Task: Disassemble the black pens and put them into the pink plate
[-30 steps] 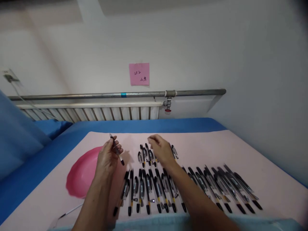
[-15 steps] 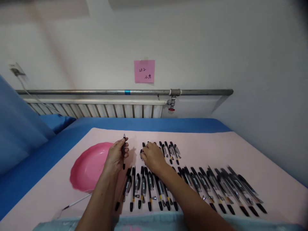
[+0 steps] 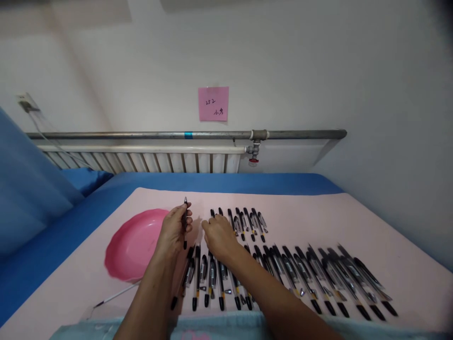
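Note:
My left hand (image 3: 173, 227) is closed around a black pen (image 3: 185, 222), held upright with its silvery tip at the top, beside the pink basin. My right hand (image 3: 218, 234) is closed, fingertips pinched together just right of that pen; what they hold, if anything, is too small to make out. It partly covers a short row of pen parts at the back, with black-ended clear barrels (image 3: 245, 221), dark caps and small metallic tips. A longer row of similar pen parts (image 3: 290, 269) lies nearer me, partly hidden under my right forearm.
The pink scalloped basin (image 3: 110, 252) stands on the left of the pale pink mat (image 3: 304, 212). A thin white stick with a dark end (image 3: 115, 296) lies in front of it. Behind the blue surface (image 3: 226, 182) are a radiator (image 3: 191, 163) and a metal pipe (image 3: 148, 135).
My right hand has moved a little left from the back row, closer to the pen, uncovering more barrels there. My left hand keeps the pen upright. The view has shifted slightly.

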